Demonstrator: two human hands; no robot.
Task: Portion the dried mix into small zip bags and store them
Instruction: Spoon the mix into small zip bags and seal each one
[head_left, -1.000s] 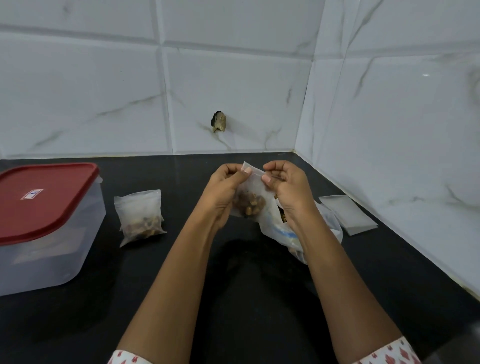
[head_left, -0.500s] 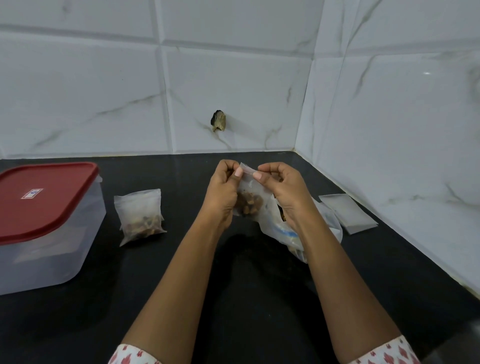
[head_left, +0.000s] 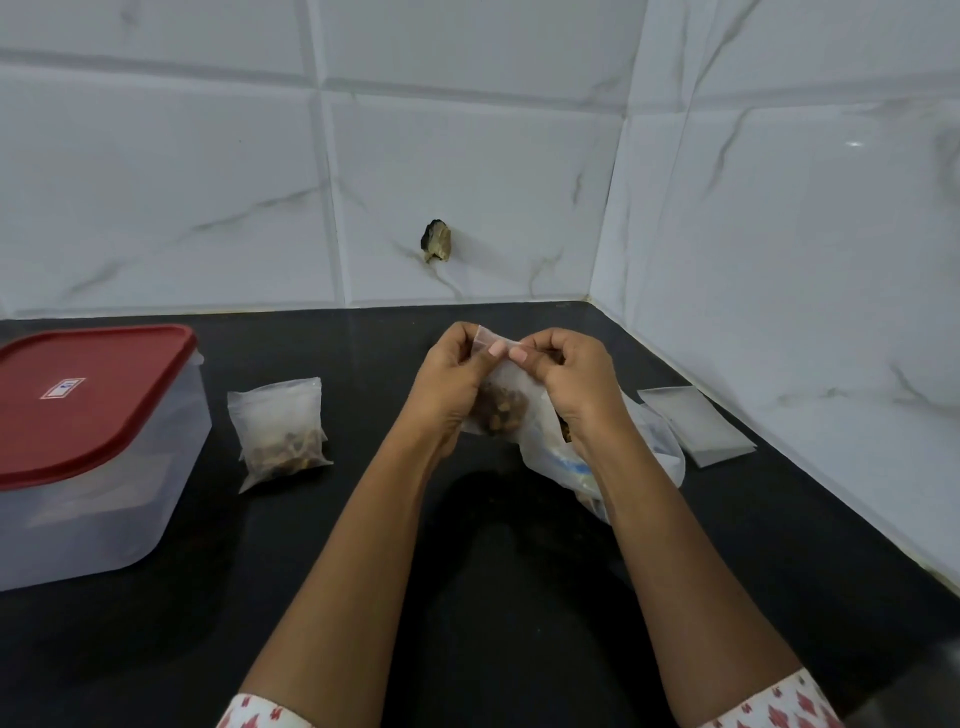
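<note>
On the black polished counter (head_left: 467, 597), a clear plastic box with red lid (head_left: 88, 400) stands at nine o'clock. At centre, the left hand (head_left: 447, 387) and right hand (head_left: 576, 387) each pinch the top edge of a small clear zip bag of brown dried mix (head_left: 501, 415), held above the counter.

Black countertop (head_left: 493, 597), white wall tiles (head_left: 467, 156) veined grey, red lid (head_left: 88, 400) on a clear tub (head_left: 104, 525), brown dried mix (head_left: 501, 414) showing through the clear zip bag (head_left: 510, 378) I hold, my white sleeves (head_left: 769, 707) printed with red motifs
</note>
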